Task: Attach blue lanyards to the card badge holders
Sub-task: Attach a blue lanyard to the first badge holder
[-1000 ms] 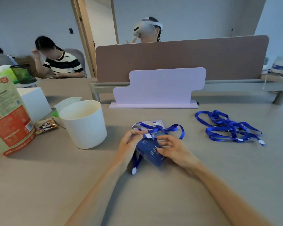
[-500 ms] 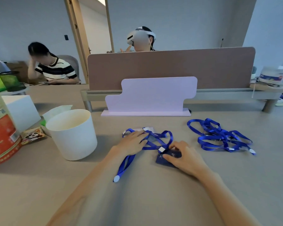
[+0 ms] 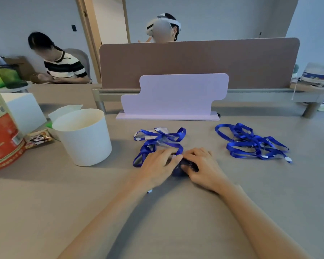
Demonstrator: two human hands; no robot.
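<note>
Grey-beige matt tabletop: smooth, laminate look. Blue woven cloth lanyards, slight satin sheen: tangle toward right edge, second bunch mid-table lying on clear glossy plastic sleeves. White round tub near left edge: matt, smooth, paper or plastic, cannot tell. Lilac stepped flat board toward far edge: matt, smooth. Brown partition panel: matt, felt-like. Red and green printed bag at left edge: glossy.
</note>
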